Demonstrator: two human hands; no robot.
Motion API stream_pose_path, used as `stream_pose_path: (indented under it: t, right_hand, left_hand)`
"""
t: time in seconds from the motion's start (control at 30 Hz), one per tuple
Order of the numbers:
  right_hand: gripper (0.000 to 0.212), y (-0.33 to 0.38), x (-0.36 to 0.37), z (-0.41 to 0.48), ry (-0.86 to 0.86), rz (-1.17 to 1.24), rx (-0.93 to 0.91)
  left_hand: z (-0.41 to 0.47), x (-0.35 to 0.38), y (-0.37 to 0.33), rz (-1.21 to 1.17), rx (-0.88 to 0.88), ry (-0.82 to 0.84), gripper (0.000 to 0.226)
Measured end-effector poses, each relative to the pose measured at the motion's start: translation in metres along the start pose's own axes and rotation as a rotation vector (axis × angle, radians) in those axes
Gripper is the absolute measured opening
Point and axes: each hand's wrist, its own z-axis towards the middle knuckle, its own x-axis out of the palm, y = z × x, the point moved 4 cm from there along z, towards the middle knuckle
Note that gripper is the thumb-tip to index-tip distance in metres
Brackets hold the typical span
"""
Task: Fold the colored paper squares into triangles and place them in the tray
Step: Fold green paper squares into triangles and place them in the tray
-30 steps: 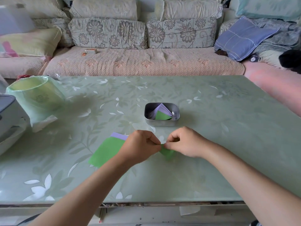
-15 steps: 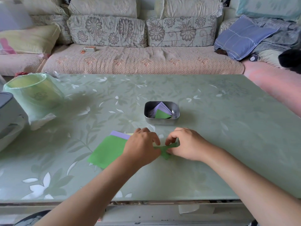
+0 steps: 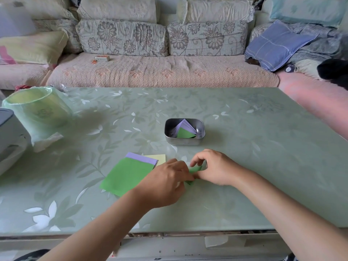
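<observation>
Lowered to the table (image 3: 244, 147), left hand (image 3: 165, 182) and right hand (image 3: 214, 166) pinch the green paper (image 3: 194, 169) — a small creased wedge.

Mostly hidden: green folded paper (image 3: 195, 168), pinched between left hand (image 3: 165, 182) and right hand (image 3: 216, 167); fold shape unclear; yellow sheet (image 3: 159, 159) beyond left hand largely covered.

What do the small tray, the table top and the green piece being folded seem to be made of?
Tray: metal, probably steel or aluminium, dull grey sheen on rounded walls. Table top: glossy, likely glass over a leaf print; soft reflections. Green piece: thin matte paper, creased flat.
</observation>
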Motion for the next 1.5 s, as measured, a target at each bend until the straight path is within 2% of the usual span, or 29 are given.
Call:
stream_pose_path:
  t: [0.17, 0.43, 0.9, 1.07, 1.5]
  right_hand:
    - [0.027, -0.004, -0.001, 0.005, 0.031, 0.023, 0.043]
    - [0.015, -0.012, -0.006, 0.01, 0.017, 0.081, 0.137]
    - [0.03, -0.017, -0.008, 0.011, -0.062, 0.078, 0.181]
    - [0.012, -0.016, -0.004, 0.008, -0.028, 0.165, 0.16]
    - [0.011, -0.012, -0.006, 0.004, -0.053, 0.135, 0.145]
  left_hand:
    - [-0.004, 0.0, -0.002, 0.007, 0.005, 0.069, 0.048]
    - [-0.001, 0.006, -0.006, 0.092, -0.015, 0.092, 0.057]
    - [0.011, 0.01, -0.006, 0.121, -0.117, 0.124, 0.065]
    - [0.011, 0.005, -0.008, 0.084, -0.109, 0.13, 0.056]
    - [-0.011, -0.005, -0.008, -0.08, -0.158, 0.166, 0.043]
